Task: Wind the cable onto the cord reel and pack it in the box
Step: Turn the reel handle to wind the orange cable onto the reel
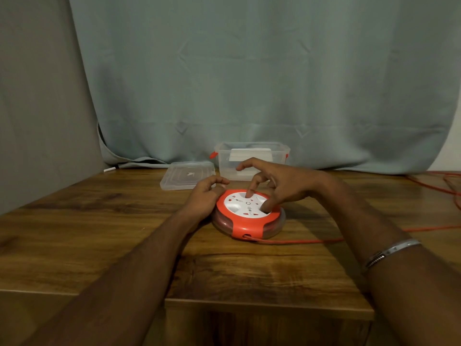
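Hands: left grips cord reel rim, right fingertips on top; box & lid behind.

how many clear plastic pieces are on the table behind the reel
2: a clear plastic box stands by the curtain, partly hidden by the right hand; its flat clear plastic lid lies left of it.

no readable text, markings on the cord reel face too small to read
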`<state>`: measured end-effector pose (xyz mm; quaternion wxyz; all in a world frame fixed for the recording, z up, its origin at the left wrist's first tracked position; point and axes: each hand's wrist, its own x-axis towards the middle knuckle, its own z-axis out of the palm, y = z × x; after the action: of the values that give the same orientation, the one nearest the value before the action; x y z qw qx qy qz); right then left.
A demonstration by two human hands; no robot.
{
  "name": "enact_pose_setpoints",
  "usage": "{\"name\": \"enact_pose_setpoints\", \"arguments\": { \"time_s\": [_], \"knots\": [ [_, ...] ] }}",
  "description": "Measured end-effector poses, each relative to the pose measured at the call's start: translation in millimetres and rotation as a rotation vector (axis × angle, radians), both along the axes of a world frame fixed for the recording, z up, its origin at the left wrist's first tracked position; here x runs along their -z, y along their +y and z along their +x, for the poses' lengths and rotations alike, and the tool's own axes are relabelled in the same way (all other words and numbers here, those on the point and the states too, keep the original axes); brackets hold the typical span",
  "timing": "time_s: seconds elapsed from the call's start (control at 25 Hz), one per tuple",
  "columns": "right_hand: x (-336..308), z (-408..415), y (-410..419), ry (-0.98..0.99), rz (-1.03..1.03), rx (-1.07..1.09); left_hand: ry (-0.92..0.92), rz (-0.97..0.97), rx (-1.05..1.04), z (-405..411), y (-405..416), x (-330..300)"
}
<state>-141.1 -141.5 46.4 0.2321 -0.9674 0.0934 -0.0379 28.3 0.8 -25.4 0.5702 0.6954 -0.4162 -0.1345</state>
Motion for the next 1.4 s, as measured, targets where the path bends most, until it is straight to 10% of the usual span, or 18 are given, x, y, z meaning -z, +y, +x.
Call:
{"name": "enact_pose_setpoints", "arguments": {
  "time_s": [0.48, 1.4],
  "knots": [
    [13, 15, 16, -0.087, -0.262, 0.076, -0.006, -0.034, -0.013, 1, -1, 0],
    [9, 6, 1, -0.056, -0.012, -0.002, -0.019, -0.038, 0.000, 1, 1, 1]
  ]
}}
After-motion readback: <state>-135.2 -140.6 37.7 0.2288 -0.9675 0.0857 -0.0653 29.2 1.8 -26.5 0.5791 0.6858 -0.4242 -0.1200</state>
